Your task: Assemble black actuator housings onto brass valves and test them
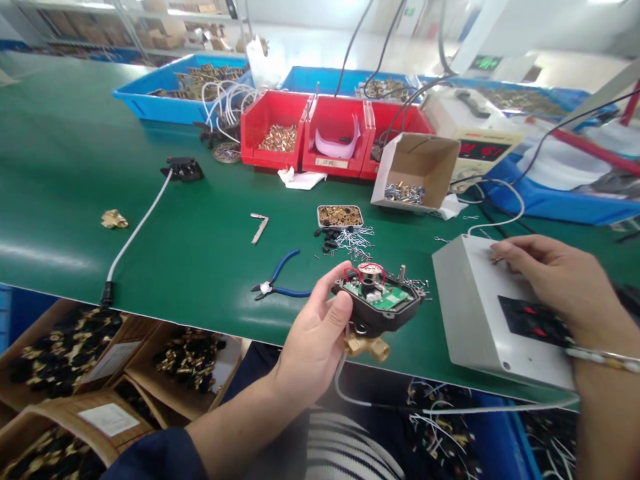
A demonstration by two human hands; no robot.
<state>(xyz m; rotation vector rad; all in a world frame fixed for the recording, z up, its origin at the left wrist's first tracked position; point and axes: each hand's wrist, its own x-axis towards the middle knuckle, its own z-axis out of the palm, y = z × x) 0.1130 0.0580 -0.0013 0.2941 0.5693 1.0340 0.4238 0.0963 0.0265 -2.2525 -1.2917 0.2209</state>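
My left hand (317, 333) is closed around a motorized valve (383, 303), its black housing uncovered so that a green circuit board, red wires and a round metal motor show. Brass pipe fittings (367, 347) stick out below it. From the valve a white cable (380, 403) runs right, toward the grey control box (465, 307). On top of that box, my right hand (545, 273) pinches a small metal toggle switch (496, 259). Black terminals with red parts (535, 320) sit lower on the same face. Blue-handled cutters (280, 280) lie left of the valve.
Behind stand red bins (273, 160), an open cardboard box of screws (420, 167) and a power supply with red digits (483, 150). A small tray of brass parts (340, 208), loose pins (355, 240) and an L-shaped metal piece (260, 228) lie mid-table. Cartons (107, 420) stand below the edge.
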